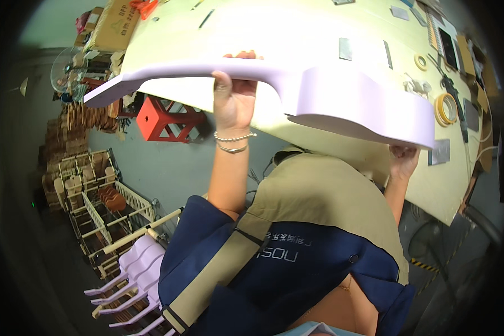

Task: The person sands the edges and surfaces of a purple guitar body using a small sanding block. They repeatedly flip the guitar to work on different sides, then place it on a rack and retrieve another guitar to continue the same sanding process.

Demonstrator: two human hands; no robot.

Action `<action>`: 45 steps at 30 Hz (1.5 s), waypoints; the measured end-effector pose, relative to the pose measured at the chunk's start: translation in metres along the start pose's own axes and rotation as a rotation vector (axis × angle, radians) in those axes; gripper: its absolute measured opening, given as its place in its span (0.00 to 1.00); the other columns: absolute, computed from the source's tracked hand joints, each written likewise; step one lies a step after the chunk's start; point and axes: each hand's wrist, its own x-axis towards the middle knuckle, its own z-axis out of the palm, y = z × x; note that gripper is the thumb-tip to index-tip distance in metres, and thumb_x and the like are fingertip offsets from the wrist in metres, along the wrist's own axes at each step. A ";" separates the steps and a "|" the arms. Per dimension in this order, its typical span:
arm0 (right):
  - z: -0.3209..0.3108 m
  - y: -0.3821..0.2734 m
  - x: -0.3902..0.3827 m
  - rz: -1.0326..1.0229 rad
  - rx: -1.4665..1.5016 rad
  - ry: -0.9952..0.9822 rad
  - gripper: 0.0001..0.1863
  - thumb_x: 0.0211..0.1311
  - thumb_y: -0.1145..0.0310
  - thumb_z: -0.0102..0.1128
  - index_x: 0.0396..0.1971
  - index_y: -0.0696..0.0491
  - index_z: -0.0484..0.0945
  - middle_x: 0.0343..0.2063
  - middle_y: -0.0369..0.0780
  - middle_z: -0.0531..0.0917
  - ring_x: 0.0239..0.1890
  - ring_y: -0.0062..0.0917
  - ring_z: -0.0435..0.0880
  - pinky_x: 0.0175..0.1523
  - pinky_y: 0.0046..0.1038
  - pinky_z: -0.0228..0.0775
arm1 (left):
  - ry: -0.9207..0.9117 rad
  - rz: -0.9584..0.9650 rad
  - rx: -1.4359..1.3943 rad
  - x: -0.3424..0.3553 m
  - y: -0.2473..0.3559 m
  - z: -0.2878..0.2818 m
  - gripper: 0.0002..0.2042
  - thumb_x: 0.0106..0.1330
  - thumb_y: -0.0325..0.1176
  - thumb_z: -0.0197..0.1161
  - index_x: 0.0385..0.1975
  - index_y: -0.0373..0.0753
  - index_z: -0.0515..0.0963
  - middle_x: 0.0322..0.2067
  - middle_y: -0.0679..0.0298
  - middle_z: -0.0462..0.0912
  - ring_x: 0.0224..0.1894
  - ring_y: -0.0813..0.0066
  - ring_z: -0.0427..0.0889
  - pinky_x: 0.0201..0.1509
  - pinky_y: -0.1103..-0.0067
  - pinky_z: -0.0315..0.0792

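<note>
A lilac ukulele [355,103], without strings in sight, is held up sideways over the pale worktable [285,28], its headstock to the left and its body to the right. My left hand [235,101] is wrapped round the neck, the thumb on the near side and fingertips showing beyond it. Under the body's right end is my right hand [403,161], supporting the lower edge; its fingers are partly hidden by the ukulele. The curved side of the body faces me.
Tape rolls [446,108], a metal plate [345,49] and other small tools lie on the table. A red stool [165,120] stands at its left edge. Further left are a wooden rack [95,196], several lilac instruments [143,269] and a cardboard box [113,25].
</note>
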 end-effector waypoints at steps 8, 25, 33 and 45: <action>-0.014 0.011 0.012 0.095 0.054 0.205 0.21 0.61 0.53 0.43 0.48 0.51 0.69 0.38 0.38 0.77 0.36 0.27 0.76 0.41 0.27 0.70 | -0.156 -0.043 0.091 -0.004 -0.008 0.022 0.21 0.55 0.46 0.59 0.45 0.40 0.70 0.44 0.58 0.76 0.52 0.62 0.71 0.60 0.66 0.63; 0.033 -0.001 -0.020 0.036 0.133 0.045 0.33 0.58 0.41 0.43 0.47 0.57 0.68 0.45 0.44 0.75 0.35 0.26 0.75 0.38 0.25 0.71 | 0.026 -0.111 0.287 -0.006 0.002 0.068 0.32 0.66 0.48 0.44 0.64 0.46 0.37 0.56 0.48 0.62 0.52 0.55 0.72 0.54 0.66 0.68; 0.026 0.006 -0.004 0.147 0.093 -0.063 0.33 0.58 0.41 0.43 0.47 0.57 0.68 0.44 0.44 0.75 0.32 0.25 0.74 0.36 0.24 0.70 | -0.031 -0.060 0.356 -0.010 0.007 0.073 0.36 0.64 0.59 0.29 0.64 0.43 0.31 0.56 0.48 0.62 0.53 0.54 0.70 0.51 0.66 0.71; 0.028 0.007 0.003 0.211 0.088 -0.123 0.32 0.58 0.40 0.43 0.46 0.57 0.68 0.43 0.45 0.75 0.29 0.23 0.73 0.32 0.22 0.68 | -0.033 -0.060 0.350 -0.009 0.010 0.072 0.37 0.61 0.62 0.34 0.62 0.38 0.46 0.48 0.52 0.72 0.51 0.58 0.72 0.52 0.66 0.71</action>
